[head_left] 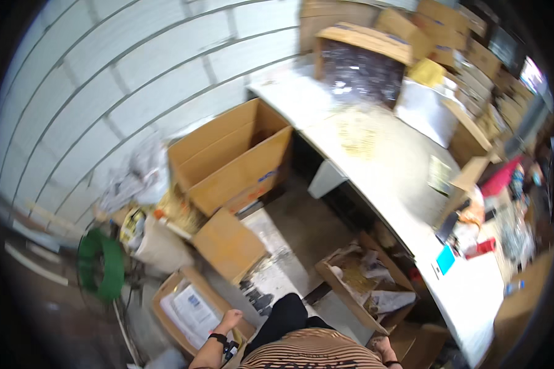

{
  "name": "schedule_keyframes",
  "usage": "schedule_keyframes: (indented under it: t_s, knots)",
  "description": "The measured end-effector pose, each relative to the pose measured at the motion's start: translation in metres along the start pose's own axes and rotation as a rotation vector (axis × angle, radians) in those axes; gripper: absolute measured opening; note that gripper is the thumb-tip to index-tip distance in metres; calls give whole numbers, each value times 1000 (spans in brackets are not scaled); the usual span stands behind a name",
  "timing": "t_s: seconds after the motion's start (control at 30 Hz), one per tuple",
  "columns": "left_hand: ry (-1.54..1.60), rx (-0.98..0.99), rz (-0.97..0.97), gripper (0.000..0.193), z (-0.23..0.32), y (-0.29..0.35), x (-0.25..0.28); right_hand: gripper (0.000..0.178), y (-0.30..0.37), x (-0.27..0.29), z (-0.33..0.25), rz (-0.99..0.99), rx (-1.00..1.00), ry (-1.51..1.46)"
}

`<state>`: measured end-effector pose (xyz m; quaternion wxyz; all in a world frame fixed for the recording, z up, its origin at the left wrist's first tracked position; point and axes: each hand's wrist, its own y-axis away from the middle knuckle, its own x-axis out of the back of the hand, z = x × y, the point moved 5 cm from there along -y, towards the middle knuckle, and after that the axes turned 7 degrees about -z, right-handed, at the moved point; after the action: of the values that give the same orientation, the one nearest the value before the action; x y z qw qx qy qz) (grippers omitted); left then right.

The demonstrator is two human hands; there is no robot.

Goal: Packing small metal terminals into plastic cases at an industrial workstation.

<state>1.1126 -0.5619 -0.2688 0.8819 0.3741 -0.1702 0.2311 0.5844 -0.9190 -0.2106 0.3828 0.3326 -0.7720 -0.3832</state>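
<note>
My left hand (231, 320) is curled closed at my left side, with nothing visible in it, and a dark band circles that wrist. It hangs at the edge of an open cardboard box (168, 323) with white papers (194, 309) inside. At my right side, my right hand (383, 347) is low in the picture, by the near corner of an open carton (345, 307) of scraps and paper. The fingers are blurred, so their grip does not show, nor whether they touch the carton.
A tall open carton (228, 184) stands by the block wall (166, 74). A long white table (388, 184) runs along the right, bearing a box of dark plastic packs (363, 71), a white sack (428, 111) and a phone (444, 260). A green round fan (100, 264) stands left.
</note>
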Motion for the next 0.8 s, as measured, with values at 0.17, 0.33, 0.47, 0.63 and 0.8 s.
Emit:
schedule_keyframes:
  t_s: [0.17,0.33,0.47,0.63,0.8]
  knots:
    - [493,384,-224,23,92,-63,38,18,-62,-20,10,-262,134,424]
    - [549,256,-245,25,196,-149,93,29,-63,20,-188,67,331,376]
    - [490,179,-239,22,286,-259,148,26,-73,49,-366,319,441,248]
    - [307,-296,-105,11,442,-429,215,33,-109,53,-561,486,709,169]
    - [-42,-702,88,15,621,-580,209,55,-166,95,-675,715,705,243]
